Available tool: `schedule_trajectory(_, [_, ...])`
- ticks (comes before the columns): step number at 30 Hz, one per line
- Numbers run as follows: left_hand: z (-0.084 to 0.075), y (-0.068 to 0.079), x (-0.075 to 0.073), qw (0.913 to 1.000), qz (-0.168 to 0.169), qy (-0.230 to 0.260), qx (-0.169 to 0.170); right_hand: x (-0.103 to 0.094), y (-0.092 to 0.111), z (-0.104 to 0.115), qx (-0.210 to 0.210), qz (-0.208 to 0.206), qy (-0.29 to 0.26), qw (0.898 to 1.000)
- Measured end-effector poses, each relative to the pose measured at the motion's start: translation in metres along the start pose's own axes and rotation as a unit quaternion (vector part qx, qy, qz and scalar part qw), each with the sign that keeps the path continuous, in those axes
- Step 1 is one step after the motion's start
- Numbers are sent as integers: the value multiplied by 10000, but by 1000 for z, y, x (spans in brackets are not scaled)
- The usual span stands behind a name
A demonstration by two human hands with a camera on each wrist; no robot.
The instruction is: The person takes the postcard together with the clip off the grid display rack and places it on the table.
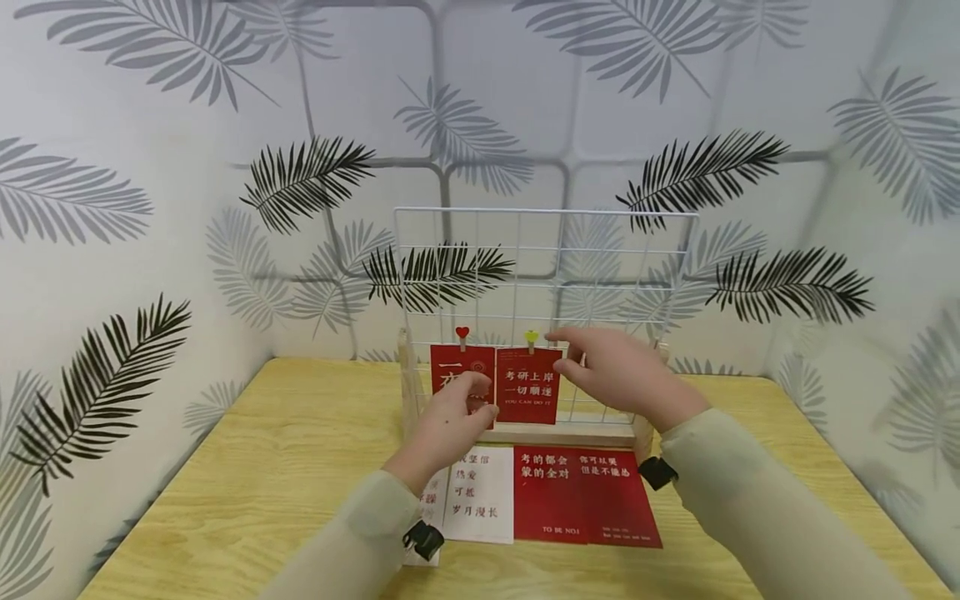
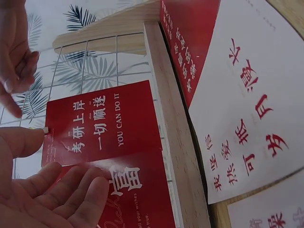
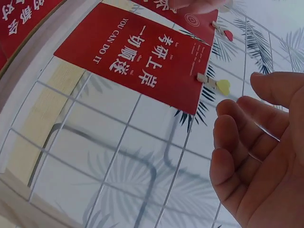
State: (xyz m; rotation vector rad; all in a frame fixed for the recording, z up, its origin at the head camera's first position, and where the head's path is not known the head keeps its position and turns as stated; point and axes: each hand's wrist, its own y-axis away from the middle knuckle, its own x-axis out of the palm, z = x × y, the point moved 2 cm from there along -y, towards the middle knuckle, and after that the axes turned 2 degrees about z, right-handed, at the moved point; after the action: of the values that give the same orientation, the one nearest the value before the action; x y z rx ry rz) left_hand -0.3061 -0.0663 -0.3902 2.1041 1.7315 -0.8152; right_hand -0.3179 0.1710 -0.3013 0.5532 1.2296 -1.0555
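Two red cards hang side by side on a white wire grid (image 1: 600, 250). A clothespin with a red heart (image 1: 462, 332) clips the left card (image 1: 442, 362), and one with a yellow heart (image 3: 222, 86) clips the right card (image 1: 527, 386). My left hand (image 1: 453, 417) is in front of the left card, partly hiding it, its fingers loosely bent around nothing. Beside the right card's upper right edge, my right hand (image 1: 611, 367) has its fingers relaxed. In the right wrist view a gap separates that hand from the yellow-heart clothespin.
A wooden base (image 1: 570, 433) supports the grid. In front of it on the wood-grain table (image 1: 300, 433) lie a white card (image 1: 480, 508), two red cards (image 1: 551, 508) and another pale card (image 1: 423, 554), partly behind my left arm. Patterned wall covering (image 1: 510, 100) stands behind.
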Motion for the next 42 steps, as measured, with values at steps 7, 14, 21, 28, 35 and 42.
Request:
schedule_trajectory(7, [0, -4, 7, 9999, 125, -9, -88, 5, -17, 11, 29, 41, 460, 9989])
schedule_trajectory(14, [0, -9, 8, 9999, 41, -123, 10, 8, -27, 13, 19, -60, 770, 9970])
schedule_trajectory(21, [3, -13, 11, 9999, 120, 15, 27, 16, -36, 15, 2, -349, 1244, 9916])
schedule_trajectory(28, [6, -15, 14, 9999, 59, 110, -39, 20, -39, 17, -13, -659, 1420, 9877])
schedule_trajectory(35, [8, -16, 17, 9997, 1, 202, -150, 24, -42, 17, 83, -804, 1454, 9861])
schedule_trajectory(42, [6, -18, 20, 9993, 67, 309, -219, 26, -43, 17, 55, -978, 1414, 9851])
